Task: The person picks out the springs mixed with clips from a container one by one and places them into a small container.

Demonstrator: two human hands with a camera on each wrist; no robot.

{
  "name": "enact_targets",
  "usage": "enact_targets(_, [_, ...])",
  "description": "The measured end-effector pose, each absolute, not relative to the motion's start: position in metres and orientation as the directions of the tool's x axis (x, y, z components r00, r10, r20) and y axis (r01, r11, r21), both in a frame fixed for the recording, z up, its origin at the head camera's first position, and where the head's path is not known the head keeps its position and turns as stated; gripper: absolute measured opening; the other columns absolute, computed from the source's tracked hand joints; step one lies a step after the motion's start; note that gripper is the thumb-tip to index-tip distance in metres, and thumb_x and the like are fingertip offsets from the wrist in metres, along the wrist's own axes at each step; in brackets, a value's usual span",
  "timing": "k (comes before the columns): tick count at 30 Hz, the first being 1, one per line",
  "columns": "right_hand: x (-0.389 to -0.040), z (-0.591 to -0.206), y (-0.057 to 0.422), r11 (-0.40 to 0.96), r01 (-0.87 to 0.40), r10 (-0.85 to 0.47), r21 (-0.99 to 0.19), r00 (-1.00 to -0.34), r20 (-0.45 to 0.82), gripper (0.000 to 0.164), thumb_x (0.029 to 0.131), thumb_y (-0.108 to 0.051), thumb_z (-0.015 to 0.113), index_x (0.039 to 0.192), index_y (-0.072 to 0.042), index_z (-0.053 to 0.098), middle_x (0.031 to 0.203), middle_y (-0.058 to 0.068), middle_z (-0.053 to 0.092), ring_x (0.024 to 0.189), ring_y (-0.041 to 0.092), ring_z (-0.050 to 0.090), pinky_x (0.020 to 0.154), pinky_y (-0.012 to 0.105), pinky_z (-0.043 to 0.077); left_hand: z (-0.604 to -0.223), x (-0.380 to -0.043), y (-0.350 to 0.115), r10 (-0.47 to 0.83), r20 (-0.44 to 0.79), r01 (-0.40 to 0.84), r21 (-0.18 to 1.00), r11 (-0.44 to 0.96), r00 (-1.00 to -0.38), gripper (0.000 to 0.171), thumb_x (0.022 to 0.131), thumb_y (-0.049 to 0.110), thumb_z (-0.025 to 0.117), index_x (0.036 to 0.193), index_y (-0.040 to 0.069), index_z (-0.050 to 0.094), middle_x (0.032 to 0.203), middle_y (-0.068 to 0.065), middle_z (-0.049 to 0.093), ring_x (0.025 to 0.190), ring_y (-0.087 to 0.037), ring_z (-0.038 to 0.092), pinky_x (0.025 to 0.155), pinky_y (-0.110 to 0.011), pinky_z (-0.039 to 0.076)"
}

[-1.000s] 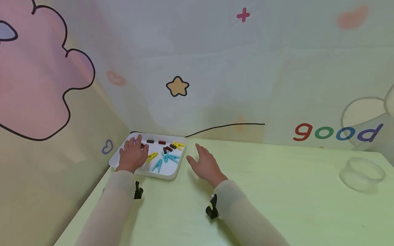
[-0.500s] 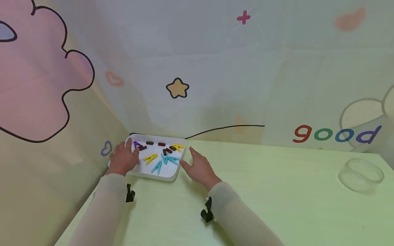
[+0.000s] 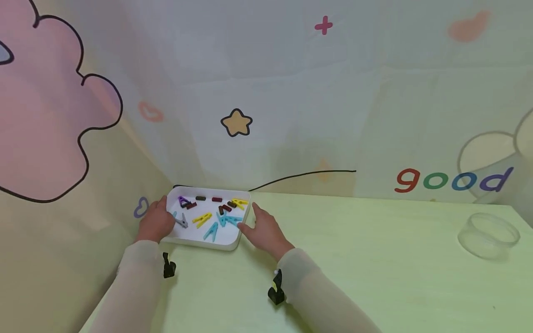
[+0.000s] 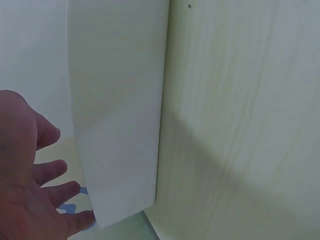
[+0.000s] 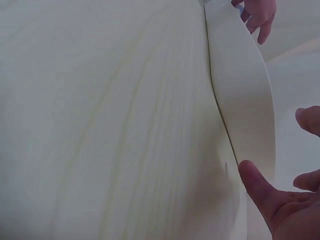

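A white rectangular tray (image 3: 200, 243) stands against the back wall at the table's left. My left hand (image 3: 156, 223) is at its left end, thumb side toward the rim; in the left wrist view the left fingers (image 4: 62, 191) are spread beside the tray's corner. My right hand (image 3: 266, 231) reaches to the right end, its thumb overlapping the rim. In the right wrist view the right thumb (image 5: 255, 180) lies along the tray's outer wall. Inside lie yellow clothespins (image 3: 202, 219), light blue clothespins (image 3: 211, 231), a grey clothespin (image 3: 182, 221), a purple clip (image 3: 183, 201) and several small dark brown pieces (image 3: 217, 200).
A clear round bowl (image 3: 488, 236) stands at the far right of the pale green table (image 3: 366, 263). A printed cloth wall (image 3: 291, 115) rises directly behind the tray, and another wall (image 3: 54, 249) runs close along the left side.
My left hand has moved left from above the tray to its left end, uncovering the purple clip and grey clothespin. My right hand has moved left to the right rim.
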State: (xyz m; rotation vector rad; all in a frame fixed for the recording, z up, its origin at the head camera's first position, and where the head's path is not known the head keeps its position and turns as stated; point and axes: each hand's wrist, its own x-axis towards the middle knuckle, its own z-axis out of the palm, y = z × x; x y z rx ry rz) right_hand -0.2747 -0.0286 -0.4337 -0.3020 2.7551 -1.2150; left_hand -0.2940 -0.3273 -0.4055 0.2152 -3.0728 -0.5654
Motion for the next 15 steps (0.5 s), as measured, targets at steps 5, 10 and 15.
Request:
enact_targets(5, [-0.276,-0.433,-0.032,0.64,-0.154,-0.246,-0.753,-0.969,-0.011,0.081,0.092,-0.046,0.06,0.154,-0.01,0.023,0.149,0.013,0.044,0.129,0.029,0.052,0.112,0.045,0.039,-0.407,-0.293,-0.332,-0.133,-0.024,-0.132,0.381,0.915,-0.991,0.065,0.091,0.005,0.034,0.151,-0.009,0.012,0.148,-0.039,0.022,0.136,-0.053,0.025,0.114,-0.061,0.023])
enact_targets(10, [-0.276,-0.433,-0.035,0.64,-0.146,-0.247,-0.754,-0.969,-0.022,0.081,0.091,-0.042,0.063,0.154,-0.011,0.024,0.146,0.013,0.048,0.129,0.029,0.052,0.111,0.045,0.039,-0.413,-0.295,-0.335,-0.122,-0.004,-0.113,0.391,0.913,-0.993,0.061,0.097,0.008,0.041,0.149,-0.011,0.017,0.145,-0.039,0.028,0.134,-0.053,0.029,0.114,-0.06,0.025])
enact_targets(15, [-0.275,-0.435,-0.04,0.643,-0.114,-0.251,-0.757,-0.965,-0.068,0.08,0.09,-0.04,0.065,0.154,-0.013,0.024,0.148,0.011,0.046,0.133,0.029,0.048,0.113,0.046,0.036,-0.416,-0.295,-0.34,-0.125,0.023,-0.107,0.375,0.921,-0.992,0.056,0.096,0.007,0.044,0.145,-0.013,0.024,0.137,-0.04,0.038,0.127,-0.054,0.039,0.109,-0.061,0.032])
